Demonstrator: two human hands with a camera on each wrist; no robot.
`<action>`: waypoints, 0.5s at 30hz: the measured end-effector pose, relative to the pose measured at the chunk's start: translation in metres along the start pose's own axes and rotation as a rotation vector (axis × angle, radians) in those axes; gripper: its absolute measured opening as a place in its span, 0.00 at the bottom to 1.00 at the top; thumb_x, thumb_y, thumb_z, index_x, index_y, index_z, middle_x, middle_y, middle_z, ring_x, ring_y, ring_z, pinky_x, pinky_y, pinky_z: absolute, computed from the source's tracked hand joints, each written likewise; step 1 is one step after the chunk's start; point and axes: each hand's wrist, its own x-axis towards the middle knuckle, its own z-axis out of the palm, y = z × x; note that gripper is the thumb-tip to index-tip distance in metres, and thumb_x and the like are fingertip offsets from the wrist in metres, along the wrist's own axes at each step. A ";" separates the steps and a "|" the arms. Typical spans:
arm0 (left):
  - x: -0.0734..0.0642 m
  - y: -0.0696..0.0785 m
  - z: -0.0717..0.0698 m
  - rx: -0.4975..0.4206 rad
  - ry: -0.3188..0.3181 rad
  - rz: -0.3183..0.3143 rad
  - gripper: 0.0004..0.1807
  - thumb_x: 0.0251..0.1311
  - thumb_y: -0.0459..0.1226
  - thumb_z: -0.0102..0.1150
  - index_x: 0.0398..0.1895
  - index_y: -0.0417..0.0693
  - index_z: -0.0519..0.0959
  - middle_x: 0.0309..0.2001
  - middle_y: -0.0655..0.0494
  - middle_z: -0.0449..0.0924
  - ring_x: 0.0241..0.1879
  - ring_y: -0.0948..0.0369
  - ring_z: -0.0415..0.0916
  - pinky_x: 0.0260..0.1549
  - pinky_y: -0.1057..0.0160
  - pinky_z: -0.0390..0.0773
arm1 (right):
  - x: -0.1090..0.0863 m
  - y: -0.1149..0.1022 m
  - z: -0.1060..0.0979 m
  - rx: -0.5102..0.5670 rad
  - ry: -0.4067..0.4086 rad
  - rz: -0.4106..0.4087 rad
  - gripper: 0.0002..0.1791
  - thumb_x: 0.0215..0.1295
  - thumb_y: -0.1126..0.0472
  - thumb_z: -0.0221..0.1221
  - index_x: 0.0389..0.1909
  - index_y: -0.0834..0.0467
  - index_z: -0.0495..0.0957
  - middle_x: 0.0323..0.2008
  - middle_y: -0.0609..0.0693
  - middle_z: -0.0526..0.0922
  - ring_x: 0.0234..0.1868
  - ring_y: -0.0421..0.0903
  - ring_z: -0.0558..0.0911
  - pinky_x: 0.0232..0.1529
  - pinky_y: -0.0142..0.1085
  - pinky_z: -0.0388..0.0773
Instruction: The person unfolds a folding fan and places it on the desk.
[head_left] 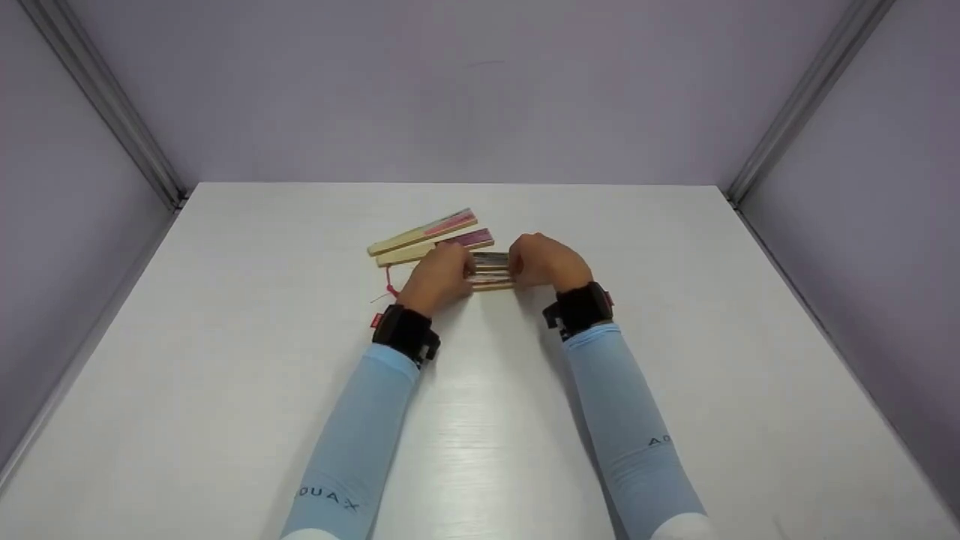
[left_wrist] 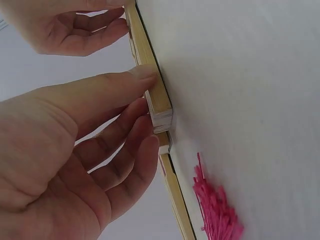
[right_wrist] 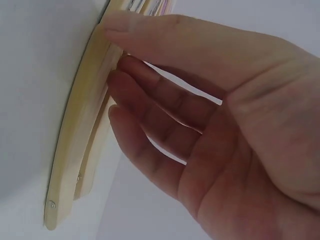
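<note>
Pink threads form a tassel (head_left: 391, 288) left of centre in the head view, lying on the white worktop (head_left: 225, 337) just beside our left hand (head_left: 439, 274). Above it, in the upper middle, two folded fans slant up to the right: the pink-tipped fan (head_left: 422, 232) and, just below, the purple-tipped fan (head_left: 411, 254), partly hidden by that hand. Our left fingers pinch the nearest fan (head_left: 491, 286) towards its left end, thumb on the near wooden edge, the others bent on the far side. At the centre, between our hands, the nearest fan lies folded and almost level, with the dark-patterned fan (head_left: 491, 259) just beyond it. Further right, our right hand (head_left: 551, 262) pinches the nearest fan too, thumb on its wood; whether those fingers also touch the dark-patterned fan, we cannot tell.

To place it well, we judge it best to move both ends together, pinch lightly so the ribs lie flat, and line the edge up with its neighbour, clear of the tassel.

Counting, we make out four fans, one tassel, two hands, two black wrist straps (head_left: 405, 330) and two blue sleeves (head_left: 356, 442); the right wrist view shows two rivets (right_wrist: 52, 204).
</note>
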 end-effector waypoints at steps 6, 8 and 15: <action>0.001 0.000 -0.003 -0.004 -0.061 -0.053 0.17 0.64 0.30 0.73 0.55 0.39 0.87 0.52 0.46 0.90 0.48 0.52 0.85 0.56 0.50 0.88 | 0.000 -0.007 0.004 -0.011 -0.018 0.009 0.14 0.63 0.71 0.71 0.50 0.60 0.88 0.49 0.54 0.89 0.43 0.50 0.80 0.47 0.43 0.81; 0.001 0.000 -0.003 0.007 -0.083 -0.067 0.16 0.64 0.30 0.73 0.54 0.40 0.88 0.54 0.47 0.91 0.50 0.51 0.86 0.58 0.49 0.88 | -0.001 -0.009 0.005 -0.012 -0.028 0.019 0.15 0.62 0.71 0.72 0.50 0.59 0.89 0.49 0.53 0.89 0.42 0.50 0.80 0.45 0.42 0.81; 0.000 0.000 -0.006 -0.003 -0.119 -0.097 0.16 0.60 0.29 0.74 0.52 0.42 0.88 0.52 0.48 0.90 0.46 0.52 0.81 0.54 0.50 0.87 | -0.005 -0.016 0.007 -0.030 -0.026 0.008 0.14 0.59 0.68 0.74 0.46 0.57 0.89 0.44 0.51 0.87 0.40 0.50 0.80 0.41 0.42 0.80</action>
